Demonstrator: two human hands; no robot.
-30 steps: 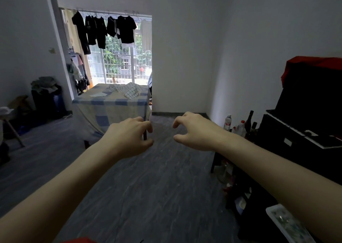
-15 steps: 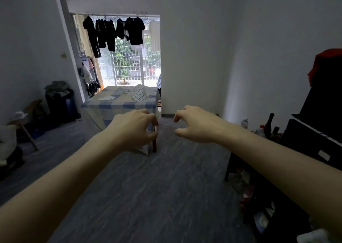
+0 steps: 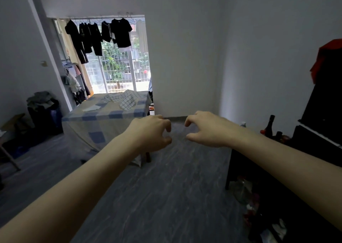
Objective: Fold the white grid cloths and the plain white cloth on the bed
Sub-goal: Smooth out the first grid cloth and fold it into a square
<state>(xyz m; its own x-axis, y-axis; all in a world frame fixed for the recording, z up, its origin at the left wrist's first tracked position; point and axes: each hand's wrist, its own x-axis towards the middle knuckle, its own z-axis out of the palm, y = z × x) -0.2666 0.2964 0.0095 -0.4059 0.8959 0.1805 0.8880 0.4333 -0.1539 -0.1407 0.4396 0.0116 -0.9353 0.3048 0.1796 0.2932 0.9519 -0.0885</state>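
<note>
Across the room stands the bed (image 3: 103, 120), covered in a blue and beige checked sheet. White grid cloths (image 3: 127, 99) lie crumpled in a heap on its far right part. A plain white cloth (image 3: 92, 108) lies flat nearer the left front. Both my arms reach forward over the grey floor, well short of the bed. My left hand (image 3: 150, 131) and my right hand (image 3: 207, 129) hang with loosely curled fingers and hold nothing.
A dark shelf unit (image 3: 288, 178) with bottles (image 3: 270, 126) lines the right wall. Dark clothes (image 3: 100, 35) hang at the barred window behind the bed. A black bin with clothes (image 3: 44, 113) stands left of the bed. Grey floor (image 3: 157, 196) stretches ahead.
The view has moved closer to the bed and turned right, so the bed looks larger. Both hands stay held out in front, loosely curled and holding nothing.
</note>
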